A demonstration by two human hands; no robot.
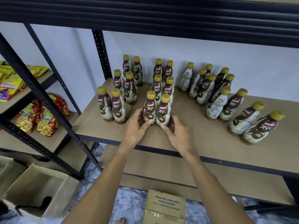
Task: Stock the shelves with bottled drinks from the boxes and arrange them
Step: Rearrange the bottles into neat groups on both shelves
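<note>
Gold-capped coffee bottles stand in paired rows on the tan shelf [202, 136], above an open cardboard box [40, 189] on the floor at left. The left hand [137, 126] curls around the front left bottle [149, 109]. Beside it, touching, the right hand [176, 133] cups the front right bottle [163, 112].

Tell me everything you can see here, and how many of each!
Bottles: 24 or so, brown and cream with gold caps, standing on the shelf.
Shelf: one, tan board on a black frame.
Snack bags: several, red and yellow, on the next rack to the left.
Open box: one, brown cardboard, on the floor at lower left.
Taped box: one, brown, on the floor below the shelf.
Left hand: on the front left bottle.
Right hand: on its neighbour.
</note>
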